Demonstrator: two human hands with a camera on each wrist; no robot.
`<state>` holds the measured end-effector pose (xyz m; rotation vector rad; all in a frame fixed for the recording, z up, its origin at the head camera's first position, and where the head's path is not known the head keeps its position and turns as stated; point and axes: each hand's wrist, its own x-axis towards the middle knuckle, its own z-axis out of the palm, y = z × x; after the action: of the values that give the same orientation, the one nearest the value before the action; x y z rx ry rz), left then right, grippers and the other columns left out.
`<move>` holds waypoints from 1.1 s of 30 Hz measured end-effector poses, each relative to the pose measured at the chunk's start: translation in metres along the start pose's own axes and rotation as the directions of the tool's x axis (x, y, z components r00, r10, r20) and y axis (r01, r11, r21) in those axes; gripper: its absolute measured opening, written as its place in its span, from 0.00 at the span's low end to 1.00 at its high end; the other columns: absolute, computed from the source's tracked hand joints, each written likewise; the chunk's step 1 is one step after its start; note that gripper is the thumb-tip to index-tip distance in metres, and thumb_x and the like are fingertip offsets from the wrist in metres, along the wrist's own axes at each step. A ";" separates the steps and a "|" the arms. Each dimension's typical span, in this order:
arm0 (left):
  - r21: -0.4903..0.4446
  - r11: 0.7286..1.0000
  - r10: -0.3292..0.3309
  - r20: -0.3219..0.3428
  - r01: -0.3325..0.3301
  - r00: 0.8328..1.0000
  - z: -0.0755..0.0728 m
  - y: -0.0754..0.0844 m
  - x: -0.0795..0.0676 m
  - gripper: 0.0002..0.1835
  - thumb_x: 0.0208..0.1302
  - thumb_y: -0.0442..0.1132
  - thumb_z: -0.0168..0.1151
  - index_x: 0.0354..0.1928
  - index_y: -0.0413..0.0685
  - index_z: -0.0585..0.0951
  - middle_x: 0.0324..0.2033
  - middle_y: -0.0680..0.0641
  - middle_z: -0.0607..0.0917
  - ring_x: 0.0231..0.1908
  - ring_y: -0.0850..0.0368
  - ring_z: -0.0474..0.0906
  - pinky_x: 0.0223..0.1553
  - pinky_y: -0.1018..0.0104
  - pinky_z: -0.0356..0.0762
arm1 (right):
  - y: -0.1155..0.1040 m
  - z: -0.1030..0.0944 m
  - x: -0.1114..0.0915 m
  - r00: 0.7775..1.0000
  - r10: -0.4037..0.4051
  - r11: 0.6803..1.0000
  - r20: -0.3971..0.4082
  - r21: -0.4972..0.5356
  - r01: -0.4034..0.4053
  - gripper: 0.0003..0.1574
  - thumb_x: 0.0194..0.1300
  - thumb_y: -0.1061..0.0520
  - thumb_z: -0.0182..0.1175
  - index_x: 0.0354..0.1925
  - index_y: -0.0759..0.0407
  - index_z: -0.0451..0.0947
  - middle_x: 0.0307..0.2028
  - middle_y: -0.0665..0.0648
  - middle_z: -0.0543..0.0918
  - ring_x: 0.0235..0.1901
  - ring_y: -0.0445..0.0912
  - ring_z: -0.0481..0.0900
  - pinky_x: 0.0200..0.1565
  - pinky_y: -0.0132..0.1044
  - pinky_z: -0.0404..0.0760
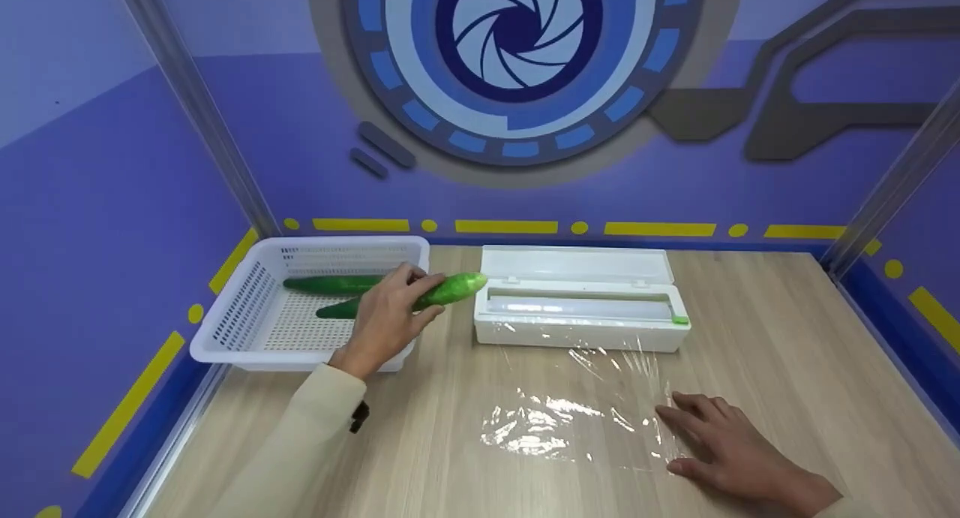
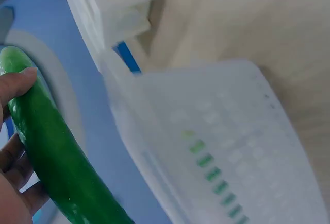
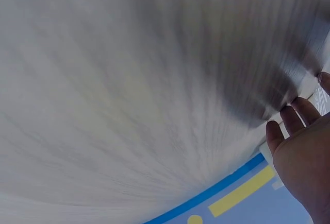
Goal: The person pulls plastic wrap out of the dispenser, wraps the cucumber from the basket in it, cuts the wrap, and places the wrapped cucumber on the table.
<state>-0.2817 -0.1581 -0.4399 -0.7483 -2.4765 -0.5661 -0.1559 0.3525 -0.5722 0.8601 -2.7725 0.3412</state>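
My left hand (image 1: 390,311) grips a green cucumber (image 1: 454,289) around its middle, above the right side of a white perforated basket (image 1: 236,304). The pale tip points right toward the wrap box. In the left wrist view the thumb lies over this cucumber (image 2: 64,157) with fingers beneath. Another cucumber (image 1: 330,284) lies in the basket. Clear plastic wrap (image 1: 540,420) stretches from the white wrap box (image 1: 577,336) across the table toward me. At the wrap's right edge, my right hand (image 1: 731,447) rests with its fingertips touching the film and table.
The box's lid (image 1: 574,264) stands raised at the back, exposing the roll (image 1: 577,308). A small green piece (image 1: 679,320) sits on the box's right end. Purple-blue panels (image 1: 465,195) enclose the wooden table (image 1: 780,330) at the back and sides.
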 end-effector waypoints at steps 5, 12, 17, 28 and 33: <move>0.008 0.991 0.136 0.004 -0.136 0.991 0.004 0.024 0.010 0.25 0.60 0.42 0.82 0.59 0.49 0.88 0.47 0.48 0.85 0.44 0.50 0.83 0.41 0.53 0.83 | 0.000 0.002 -0.001 1.000 -0.011 1.000 -0.021 -0.009 0.011 0.46 0.62 0.32 0.74 0.70 0.51 0.78 0.65 0.59 0.77 0.58 0.55 0.75 0.50 0.54 0.75; -0.021 0.985 0.169 0.002 -0.168 0.986 0.012 0.045 0.015 0.24 0.58 0.43 0.83 0.55 0.49 0.85 0.48 0.50 0.88 0.45 0.52 0.85 0.43 0.56 0.85 | -0.001 0.001 0.000 1.000 -0.008 1.000 -0.013 -0.010 0.008 0.46 0.62 0.31 0.73 0.70 0.52 0.78 0.65 0.60 0.77 0.58 0.55 0.75 0.50 0.55 0.75; -0.030 0.984 0.175 0.009 -0.174 0.985 0.019 0.057 0.015 0.22 0.59 0.43 0.83 0.54 0.50 0.85 0.47 0.50 0.87 0.43 0.54 0.84 0.42 0.57 0.84 | 0.001 0.002 -0.001 1.000 -0.015 1.000 -0.017 -0.017 0.015 0.46 0.63 0.31 0.73 0.70 0.51 0.78 0.65 0.59 0.77 0.58 0.54 0.75 0.49 0.54 0.76; -0.082 0.972 0.227 0.075 -0.221 0.971 0.037 0.082 0.016 0.20 0.60 0.50 0.81 0.53 0.53 0.89 0.43 0.52 0.86 0.38 0.57 0.82 0.36 0.61 0.84 | 0.001 0.002 -0.001 1.000 -0.010 1.000 -0.027 -0.011 0.010 0.46 0.62 0.31 0.74 0.70 0.51 0.79 0.64 0.59 0.78 0.57 0.54 0.76 0.48 0.54 0.76; -0.124 0.964 0.251 0.111 -0.237 0.962 0.048 0.094 0.013 0.21 0.60 0.50 0.81 0.53 0.53 0.90 0.43 0.52 0.87 0.39 0.58 0.82 0.38 0.63 0.83 | -0.001 0.000 0.000 1.000 0.001 1.000 -0.013 -0.004 -0.001 0.46 0.63 0.31 0.73 0.70 0.52 0.78 0.64 0.59 0.78 0.58 0.54 0.75 0.49 0.54 0.75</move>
<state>-0.2510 -0.0567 -0.4483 -1.1471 -2.4299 -0.5817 -0.1551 0.3520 -0.5726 0.8525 -2.7607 0.3403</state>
